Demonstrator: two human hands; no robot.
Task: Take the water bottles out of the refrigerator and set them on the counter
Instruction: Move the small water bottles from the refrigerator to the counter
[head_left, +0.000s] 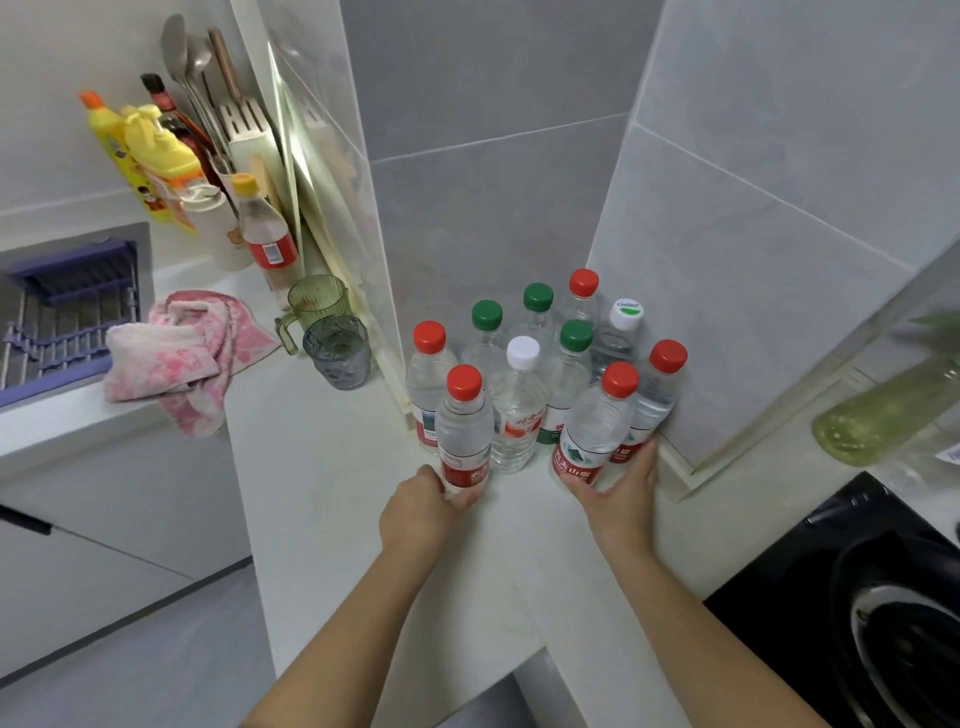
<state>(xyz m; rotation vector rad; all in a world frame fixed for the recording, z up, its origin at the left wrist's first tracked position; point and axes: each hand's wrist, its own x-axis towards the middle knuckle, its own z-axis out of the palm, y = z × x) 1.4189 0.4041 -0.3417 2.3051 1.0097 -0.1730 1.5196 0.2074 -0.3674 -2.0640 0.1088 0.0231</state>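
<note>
Water bottles stand clustered in the tiled corner at centre frame, on the white bench (322, 467), with two more being set down at the front. Left hand (421, 512) has its grip wrapped around the base of a red-capped bottle (464, 431); right hand (621, 493) has its grip closed about the lower label of a second red-capped bottle (597, 431). Both bottles appear upright, with bases at or just above the surface; actual contact cannot be told.

Behind them stand eight bottles packed close: a white-capped bottle (517, 410) between the two held ones, three green-capped, three red-capped and another with a printed white cap (626, 314) at the rear.

Risks, as judged:
- Release before a base sits flat could tip a bottle into its neighbours and topple several, since they stand nearly touching.
- The right-hand bottle lies just beside the one against the right wall; a sideways nudge on withdrawal could knock it.
- The left-hand bottle is the one standing farthest out from the corner; a push outward could slide it off the bench.
- Grey glass (337, 351) and green jug (314, 306), left of the cluster, could be struck by a rolling bottle.
</note>
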